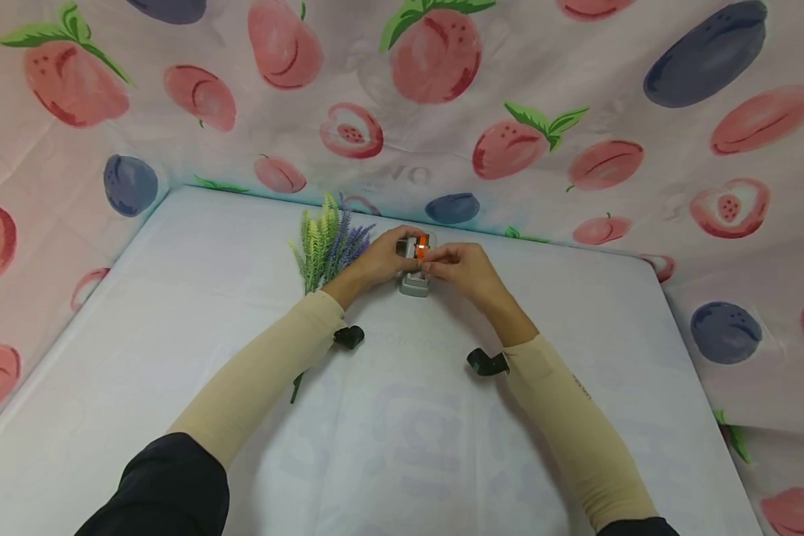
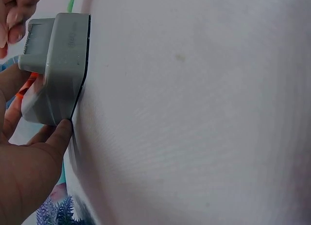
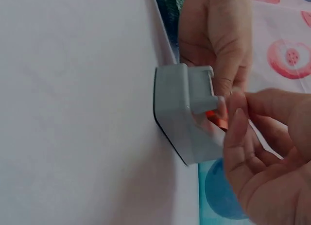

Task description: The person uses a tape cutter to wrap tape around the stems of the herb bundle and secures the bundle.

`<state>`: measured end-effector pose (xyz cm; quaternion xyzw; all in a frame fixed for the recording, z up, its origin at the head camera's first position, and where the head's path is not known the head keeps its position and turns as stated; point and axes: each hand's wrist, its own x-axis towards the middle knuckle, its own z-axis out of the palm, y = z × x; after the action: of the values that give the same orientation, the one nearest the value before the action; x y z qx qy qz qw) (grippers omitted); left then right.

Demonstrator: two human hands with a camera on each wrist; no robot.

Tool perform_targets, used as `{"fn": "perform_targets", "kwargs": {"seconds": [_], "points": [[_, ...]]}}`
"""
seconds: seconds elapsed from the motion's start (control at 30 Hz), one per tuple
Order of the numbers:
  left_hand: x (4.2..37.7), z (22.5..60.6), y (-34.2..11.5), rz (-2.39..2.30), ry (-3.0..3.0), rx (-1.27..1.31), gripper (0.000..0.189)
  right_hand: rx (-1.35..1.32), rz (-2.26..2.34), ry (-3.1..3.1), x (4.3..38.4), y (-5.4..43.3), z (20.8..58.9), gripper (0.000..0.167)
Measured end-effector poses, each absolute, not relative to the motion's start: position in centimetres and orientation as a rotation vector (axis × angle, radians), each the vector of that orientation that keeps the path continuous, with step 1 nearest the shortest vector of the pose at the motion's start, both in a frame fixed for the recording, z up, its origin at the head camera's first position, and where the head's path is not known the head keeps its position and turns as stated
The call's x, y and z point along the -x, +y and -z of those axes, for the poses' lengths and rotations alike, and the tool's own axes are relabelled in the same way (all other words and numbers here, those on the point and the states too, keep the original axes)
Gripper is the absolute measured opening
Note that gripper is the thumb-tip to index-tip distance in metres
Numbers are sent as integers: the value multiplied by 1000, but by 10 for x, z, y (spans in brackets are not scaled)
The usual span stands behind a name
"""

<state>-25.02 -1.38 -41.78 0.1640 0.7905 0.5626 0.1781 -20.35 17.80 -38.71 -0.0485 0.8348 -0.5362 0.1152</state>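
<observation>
A grey tape dispenser (image 1: 414, 286) with an orange roll core (image 1: 421, 246) stands near the back of the white table. My left hand (image 1: 382, 257) grips it from the left, the thumb by the roll and other fingers low on its side (image 2: 58, 135). From the right, my right hand (image 1: 465, 269) pinches thumb and forefinger together at the roll, close to the left thumb tip, as if on the tape's end; the clear strip itself hardly shows. In the right wrist view the dispenser (image 3: 172, 96) sits upright beside both hands' fingertips (image 3: 237, 123).
Yellow-green and purple artificial flower sprigs (image 1: 318, 246) lie left of the dispenser, their stem (image 1: 296, 388) passing under the left forearm. A fruit-print cloth (image 1: 435, 134) hangs behind the white table (image 1: 402, 447). Black wrist cameras (image 1: 487, 362) sit on both sleeves.
</observation>
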Motion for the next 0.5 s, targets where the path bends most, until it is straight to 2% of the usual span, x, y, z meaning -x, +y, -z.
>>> {"fn": "perform_targets", "kwargs": {"seconds": [0.23,0.5], "points": [[249,418,-15,-1590,2227,-495,52,128,1643,2238,206,184,386,26],[250,417,-15,-1572,2238,-474,54,166,1571,2277,204,189,388,26]]}}
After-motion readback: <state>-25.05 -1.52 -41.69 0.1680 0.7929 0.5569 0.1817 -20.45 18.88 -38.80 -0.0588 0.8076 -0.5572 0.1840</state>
